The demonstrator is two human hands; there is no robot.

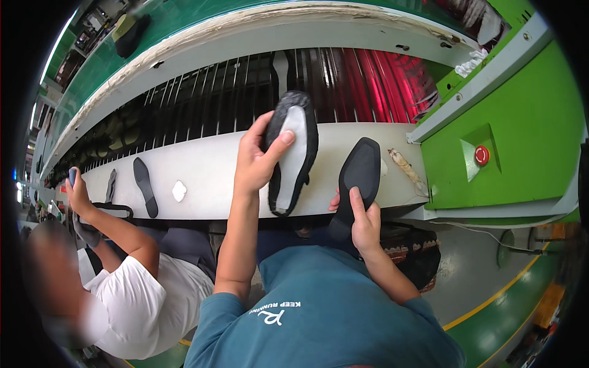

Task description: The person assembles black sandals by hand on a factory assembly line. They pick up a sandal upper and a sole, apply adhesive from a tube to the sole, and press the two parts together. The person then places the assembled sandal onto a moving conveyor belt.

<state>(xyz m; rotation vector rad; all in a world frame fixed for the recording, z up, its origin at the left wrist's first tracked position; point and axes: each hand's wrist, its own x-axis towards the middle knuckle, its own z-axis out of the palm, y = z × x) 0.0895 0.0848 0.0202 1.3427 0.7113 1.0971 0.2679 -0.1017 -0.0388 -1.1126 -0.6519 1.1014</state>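
Observation:
My left hand [261,161] grips a black shoe upper [310,144] by its side, thumb pressed on the pale bottom that faces up. The upper is held over the white ledge, toe pointing away from me. In my right hand [366,228] is a black shoe sole [362,164] with a squared toe, the thumb on its face and the fingers mostly hidden beneath. Sole and upper are apart, side by side. Past the upper, another shoe part with a grey face [281,72] lies on the conveyor rods.
A white ledge [208,153] runs before the rod conveyor [230,92], bearing a dark sole [145,187], a white pad [179,191] and a stained brush-like tool [405,167]. A green machine housing [515,135] with a red button [481,154] stands right. A co-worker in a white shirt [147,300] sits left.

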